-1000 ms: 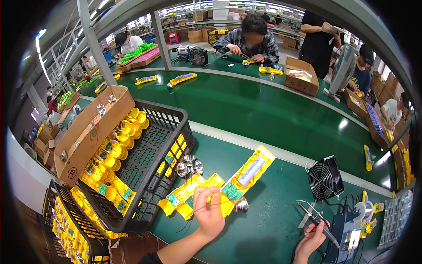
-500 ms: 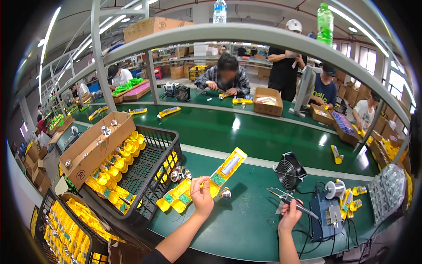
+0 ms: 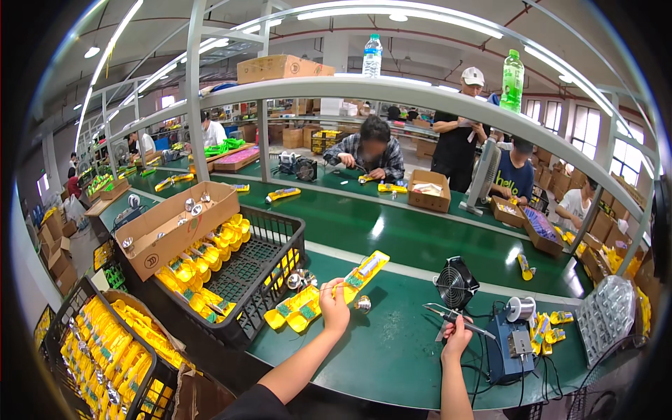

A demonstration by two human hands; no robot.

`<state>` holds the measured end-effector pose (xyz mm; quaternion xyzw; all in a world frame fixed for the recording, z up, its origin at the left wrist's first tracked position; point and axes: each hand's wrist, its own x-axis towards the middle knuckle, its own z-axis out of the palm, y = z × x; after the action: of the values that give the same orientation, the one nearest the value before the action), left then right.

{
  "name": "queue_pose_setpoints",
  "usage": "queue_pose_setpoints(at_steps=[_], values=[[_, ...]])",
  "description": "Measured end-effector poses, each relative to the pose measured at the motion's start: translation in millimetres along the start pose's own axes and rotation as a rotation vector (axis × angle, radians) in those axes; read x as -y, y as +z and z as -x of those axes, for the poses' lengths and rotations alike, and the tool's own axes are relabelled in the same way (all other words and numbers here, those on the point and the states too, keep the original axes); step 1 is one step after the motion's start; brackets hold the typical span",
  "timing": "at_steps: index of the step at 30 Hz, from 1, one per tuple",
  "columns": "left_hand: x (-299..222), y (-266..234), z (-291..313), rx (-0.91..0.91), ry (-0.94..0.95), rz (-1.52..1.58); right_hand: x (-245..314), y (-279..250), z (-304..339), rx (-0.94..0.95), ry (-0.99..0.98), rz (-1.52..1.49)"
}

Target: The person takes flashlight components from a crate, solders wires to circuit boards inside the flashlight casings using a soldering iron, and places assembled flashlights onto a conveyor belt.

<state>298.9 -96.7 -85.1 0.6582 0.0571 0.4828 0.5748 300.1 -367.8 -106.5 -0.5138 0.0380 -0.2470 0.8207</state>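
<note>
One casing [image 3: 368, 269] juts forward and rightward from the left hand [image 3: 335, 308], whose fingers pinch its near end; the right hand [image 3: 456, 338] is curled around a soldering iron [image 3: 477, 328]. Other casings [image 3: 299, 320] lie just left of the left grip; a fan [image 3: 456, 283] stands beyond the right grip.

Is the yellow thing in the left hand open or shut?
Open: the yellow lamp casing in the left hand shows its green circuit board and pale battery uncovered.
</note>
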Motion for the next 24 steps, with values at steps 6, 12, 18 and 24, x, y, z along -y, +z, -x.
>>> queue_pose_setpoints(at_steps=[6,12,18,24], values=[[15,5,0,0.018,-0.184,0.154,0,4,-1,0.018,-0.006,0.027],[13,9,3,0.033,-0.186,0.175,5,6,0,-0.009,-0.007,0.028],[-54,0,2,0.179,0.030,0.121,8,1,2,-0.033,-0.002,0.037],[-122,-25,5,0.277,-0.021,0.308,17,3,14,-0.060,0.056,0.041]])
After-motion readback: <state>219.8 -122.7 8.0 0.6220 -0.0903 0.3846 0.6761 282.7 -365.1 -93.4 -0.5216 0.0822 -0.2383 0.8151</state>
